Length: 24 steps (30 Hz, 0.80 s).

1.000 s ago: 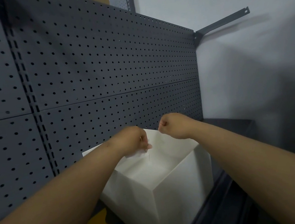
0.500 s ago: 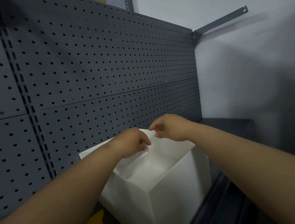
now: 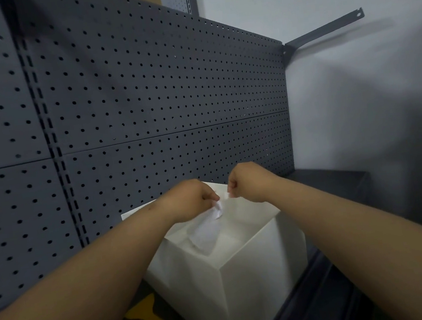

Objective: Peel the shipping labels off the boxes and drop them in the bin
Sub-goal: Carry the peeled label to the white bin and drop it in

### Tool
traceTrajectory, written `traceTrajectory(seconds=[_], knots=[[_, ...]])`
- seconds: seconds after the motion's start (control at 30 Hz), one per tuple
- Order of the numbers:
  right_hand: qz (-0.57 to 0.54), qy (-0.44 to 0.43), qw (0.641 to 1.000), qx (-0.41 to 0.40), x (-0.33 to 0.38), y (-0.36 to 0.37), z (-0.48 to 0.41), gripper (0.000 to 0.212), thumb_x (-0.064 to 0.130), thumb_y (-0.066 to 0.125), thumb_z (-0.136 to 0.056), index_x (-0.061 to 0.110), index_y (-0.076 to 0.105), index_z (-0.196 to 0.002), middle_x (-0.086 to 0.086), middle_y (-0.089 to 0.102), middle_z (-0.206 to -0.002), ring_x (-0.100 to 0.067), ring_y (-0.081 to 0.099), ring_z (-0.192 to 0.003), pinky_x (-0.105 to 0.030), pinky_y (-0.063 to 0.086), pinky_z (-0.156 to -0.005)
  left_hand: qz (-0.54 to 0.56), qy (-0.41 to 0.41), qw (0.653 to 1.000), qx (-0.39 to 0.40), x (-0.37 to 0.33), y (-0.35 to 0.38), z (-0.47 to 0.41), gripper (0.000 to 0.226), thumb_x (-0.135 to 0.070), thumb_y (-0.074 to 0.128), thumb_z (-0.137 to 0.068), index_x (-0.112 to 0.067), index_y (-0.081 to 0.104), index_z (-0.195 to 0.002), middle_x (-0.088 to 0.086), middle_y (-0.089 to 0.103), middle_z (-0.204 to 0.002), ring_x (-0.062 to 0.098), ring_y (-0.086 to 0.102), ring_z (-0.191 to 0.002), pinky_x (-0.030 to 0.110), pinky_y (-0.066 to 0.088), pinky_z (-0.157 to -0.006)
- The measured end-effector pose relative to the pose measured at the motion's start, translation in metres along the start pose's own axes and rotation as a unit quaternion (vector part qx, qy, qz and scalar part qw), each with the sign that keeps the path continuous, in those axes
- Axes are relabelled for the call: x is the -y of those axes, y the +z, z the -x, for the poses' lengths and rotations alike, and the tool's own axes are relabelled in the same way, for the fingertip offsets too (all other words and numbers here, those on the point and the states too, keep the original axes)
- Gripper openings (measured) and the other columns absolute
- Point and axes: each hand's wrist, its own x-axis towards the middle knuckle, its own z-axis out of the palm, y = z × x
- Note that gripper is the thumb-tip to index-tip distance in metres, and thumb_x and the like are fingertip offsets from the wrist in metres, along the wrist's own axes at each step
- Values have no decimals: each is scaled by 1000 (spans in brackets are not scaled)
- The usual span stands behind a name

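Over the open white bin (image 3: 258,280) at twelve o'clock, I am holding both hands close together. My left hand (image 3: 191,201) is pinching a crumpled white label (image 3: 217,210) in curled fingers, its tail hanging inside the bin (blurred, pale against the walls). At three o'clock from it, my right hand (image 3: 249,184) is pinching a small white scrap (image 3: 227,195), fingers curled tight. Behind, a grey pegboard (image 3: 145,101) is standing.

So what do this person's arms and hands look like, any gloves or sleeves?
Nothing is worn. The left hand and right hand have no gloves, and both forearms are uncovered right to the picture's edge, with no sleeves in view. No watch, ring, band or marking shows on either.
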Motion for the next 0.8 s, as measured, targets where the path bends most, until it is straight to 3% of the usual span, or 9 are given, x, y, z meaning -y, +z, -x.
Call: traceTrajectory(seconds=[0.13, 0.33, 0.5, 0.6, 0.7, 0.8], knots=[[6, 10, 1000, 16, -4, -2, 3, 24, 15, 59, -93, 7, 70, -113, -6, 69, -120, -23, 63, -110, -30, 49, -94, 4, -11, 999, -30, 1, -5, 4, 26, -22, 52, -95, -10, 72, -106, -1, 67, -118, 12, 57, -90, 22, 41, -79], [7, -9, 1000, 21, 5, -4, 5, 25, 13, 61, -91, 8, 71, -113, -4, 70, -119, -21, 64, -109, -27, 49, -93, -39, -31, 998, -49, 1, -5, 0, 19, -25, 64, -88, -8, 72, -94, 1, 70, -96, 11, 55, -78, 24, 46, -75], [17, -10, 1000, 16, 6, -7, 7, 19, 14, 68, -86, 9, 74, -104, -3, 72, -113, -20, 66, -104, -29, 52, -91, -60, -50, 996, -34, -2, -2, 1, 12, -23, 67, -86, -12, 69, -90, 3, 71, -103, 19, 64, -92, 26, 48, -81], [37, 0, 999, 21, 7, -6, 8, 22, 19, 70, -84, 7, 74, -102, -4, 72, -108, -22, 66, -100, -32, 53, -87, -65, -48, 996, -34, -4, -1, 2, 10, -22, 69, -84, -14, 64, -86, 5, 70, -101, 16, 57, -82, 25, 44, -76], [39, 5, 999, 24, 7, -5, 7, 24, 25, 73, -82, 8, 72, -99, -2, 70, -97, -19, 63, -88, -30, 52, -81, -87, -36, 995, -45, -4, -2, 3, 19, -32, 65, -87, -21, 66, -102, -2, 64, -102, 18, 57, -94, 27, 41, -86], [23, 2, 1000, 20, 8, -5, 9, 22, 27, 74, -81, 14, 70, -97, 0, 70, -103, -18, 62, -88, -31, 51, -83, -98, -28, 993, -62, -5, -3, 3, 30, -41, 60, -89, -27, 65, -114, -7, 63, -112, 16, 58, -106, 33, 36, -101]])
